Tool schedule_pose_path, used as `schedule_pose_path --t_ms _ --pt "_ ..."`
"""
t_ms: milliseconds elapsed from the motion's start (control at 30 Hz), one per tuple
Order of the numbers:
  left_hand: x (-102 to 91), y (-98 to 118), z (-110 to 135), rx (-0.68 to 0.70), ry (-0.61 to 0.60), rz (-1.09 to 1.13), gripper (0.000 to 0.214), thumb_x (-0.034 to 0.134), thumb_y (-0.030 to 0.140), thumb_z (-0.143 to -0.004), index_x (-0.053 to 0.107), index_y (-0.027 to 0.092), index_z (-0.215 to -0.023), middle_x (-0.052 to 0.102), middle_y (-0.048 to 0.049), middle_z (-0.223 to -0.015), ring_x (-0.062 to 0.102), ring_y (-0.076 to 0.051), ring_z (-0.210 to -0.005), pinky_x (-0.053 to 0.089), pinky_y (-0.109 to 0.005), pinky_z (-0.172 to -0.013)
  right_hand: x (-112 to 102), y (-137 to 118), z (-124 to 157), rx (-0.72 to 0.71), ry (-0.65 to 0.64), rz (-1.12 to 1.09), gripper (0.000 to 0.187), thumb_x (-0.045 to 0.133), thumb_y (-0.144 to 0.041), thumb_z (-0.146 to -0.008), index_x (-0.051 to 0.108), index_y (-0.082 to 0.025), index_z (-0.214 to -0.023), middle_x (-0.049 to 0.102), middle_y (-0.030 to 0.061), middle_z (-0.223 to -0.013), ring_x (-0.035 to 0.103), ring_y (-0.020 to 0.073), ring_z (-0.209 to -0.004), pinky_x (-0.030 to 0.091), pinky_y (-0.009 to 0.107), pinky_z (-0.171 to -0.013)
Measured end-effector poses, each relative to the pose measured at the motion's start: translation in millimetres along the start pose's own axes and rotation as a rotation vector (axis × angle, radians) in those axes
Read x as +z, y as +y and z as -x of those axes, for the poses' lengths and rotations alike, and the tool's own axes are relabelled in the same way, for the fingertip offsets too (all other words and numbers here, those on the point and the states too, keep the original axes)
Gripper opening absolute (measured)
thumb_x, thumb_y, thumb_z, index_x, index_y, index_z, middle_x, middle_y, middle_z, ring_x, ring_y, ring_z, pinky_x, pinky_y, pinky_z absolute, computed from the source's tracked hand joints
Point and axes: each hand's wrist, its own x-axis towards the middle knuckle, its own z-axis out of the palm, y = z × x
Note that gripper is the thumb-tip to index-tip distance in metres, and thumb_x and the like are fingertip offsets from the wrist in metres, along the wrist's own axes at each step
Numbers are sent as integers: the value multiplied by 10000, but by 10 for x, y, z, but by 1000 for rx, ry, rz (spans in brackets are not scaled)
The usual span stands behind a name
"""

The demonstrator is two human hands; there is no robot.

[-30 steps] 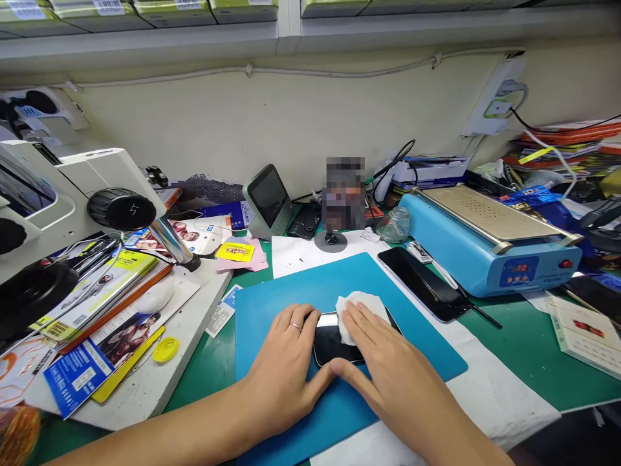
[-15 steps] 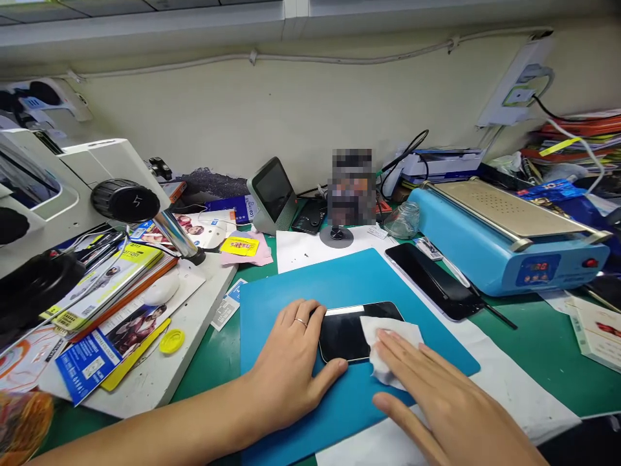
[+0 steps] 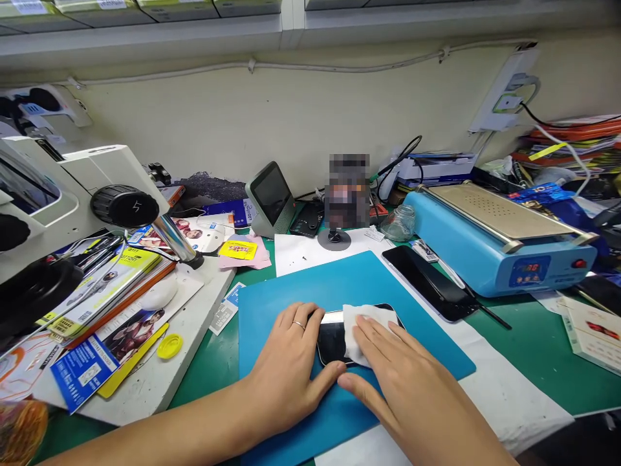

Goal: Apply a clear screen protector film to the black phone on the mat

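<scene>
A smartphone (image 3: pixel 332 343) lies screen up on the blue mat (image 3: pixel 291 294), its dark glass partly covered. My left hand (image 3: pixel 288 362), with a ring on one finger, grips the phone's left end between its curled fingers and thumb. Under the extended fingers of my right hand (image 3: pixel 402 375), a white wipe (image 3: pixel 356 327) is pressed against the screen. My right thumb stretches toward the left thumb near the phone's lower edge. Wipe and right hand hide most of the phone's right half.
Right of the mat lies a second dark phone (image 3: pixel 429 281), near a blue heating machine (image 3: pixel 499 249) and a glass jar (image 3: pixel 400 223). A microscope stand (image 3: pixel 177 239) rises at left over booklets (image 3: pixel 111 285). A small display (image 3: pixel 274 197) stands behind the mat.
My right hand and the wipe have slid left across the phone's screen, nearer my left hand. My left hand stays on the phone's left end. The view has tilted up slightly.
</scene>
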Motion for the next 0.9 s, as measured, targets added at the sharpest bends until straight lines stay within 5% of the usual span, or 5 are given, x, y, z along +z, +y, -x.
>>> schedule_pose_path --t_ms 267,500,767,900 --pt "-4 3 3 -5 -14 -1 525 593 452 -980 433 171 -1393 482 -150 -1386 428 -350 -1289 395 -549 -1089 -2 121 -74 10 -26 34 666 238 -525 -1054 687 -80 -1264 701 131 -1263 710 282 -1117 622 448 -861" --pt "-4 9 1 -15 -4 -7 495 608 418 -966 447 174 -1365 487 -150 -1383 437 -362 -1285 405 -560 -1077 -43 98 60 -10 -3 32 636 254 -504 -1054 766 -131 -1112 767 106 -1140 745 284 -1016 610 460 -860" --pt "-1 12 4 2 10 -7 522 602 446 -976 423 177 -1386 492 -146 -1367 447 -352 -1274 408 -550 -1079 51 116 -42 40 -64 -63 610 354 -545 -1031 617 -104 -1360 631 137 -1372 650 298 -1221 576 466 -951" --pt "-6 9 3 -3 2 -9 507 605 415 -972 430 171 -1380 490 -146 -1364 450 -349 -1260 412 -555 -1071 19 81 130 7 -12 -36 571 350 -520 -1033 702 -123 -1244 717 130 -1254 710 300 -1109 578 455 -931"
